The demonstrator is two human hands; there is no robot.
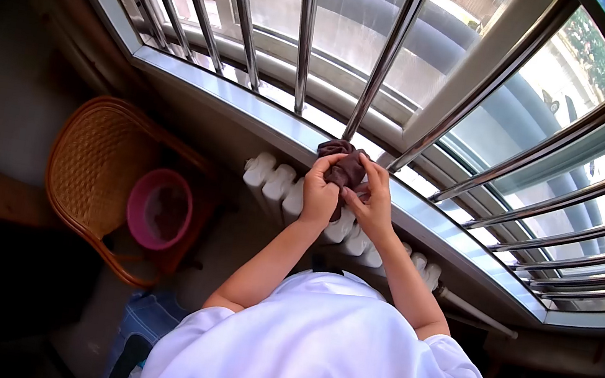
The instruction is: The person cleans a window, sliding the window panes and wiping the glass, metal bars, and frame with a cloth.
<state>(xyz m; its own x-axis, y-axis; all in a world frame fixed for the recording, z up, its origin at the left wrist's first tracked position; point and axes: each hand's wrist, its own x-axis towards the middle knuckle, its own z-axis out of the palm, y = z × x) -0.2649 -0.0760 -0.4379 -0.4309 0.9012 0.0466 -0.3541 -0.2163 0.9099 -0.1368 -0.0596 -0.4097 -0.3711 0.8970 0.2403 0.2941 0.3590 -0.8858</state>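
Observation:
A dark brown cloth [348, 169] is bunched up between my two hands, just above the window sill [284, 129]. My left hand [320, 190] grips it from the left, with the thumb and fingers curled round it. From the right, my right hand [371, 199] pinches the same cloth with bent fingers. Part of the bundle reaches the sill at the foot of a metal bar [389, 58]; whether it is wrapped round the bar, I cannot tell. The lower folds are partly hidden by my fingers.
Shiny vertical bars line the window [349, 25]. Below the sill runs a white radiator [273, 181] with a pipe [478, 313] at its right end. At left, a woven rattan chair [94, 160] holds a pink bucket [138, 204] with something dark inside.

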